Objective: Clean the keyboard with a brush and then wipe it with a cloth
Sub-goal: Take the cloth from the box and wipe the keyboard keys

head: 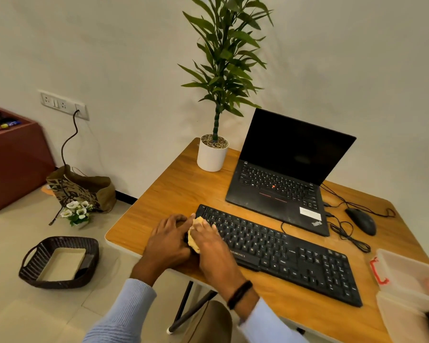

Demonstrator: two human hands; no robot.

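Observation:
A long black keyboard (290,256) lies slantwise on the wooden table (174,191). At its left end my right hand (209,246) holds a crumpled yellow cloth (195,235) pressed against the keys. My left hand (167,240) rests on the keyboard's left edge, fingers stretched toward the corner, right beside the cloth. No brush can be seen.
An open black laptop (287,177) stands behind the keyboard, a white potted plant (212,154) to its left. A black mouse (362,220) with cables sits at right. A clear plastic box (411,280) is at the near right edge. A wicker basket (60,263) is on the floor.

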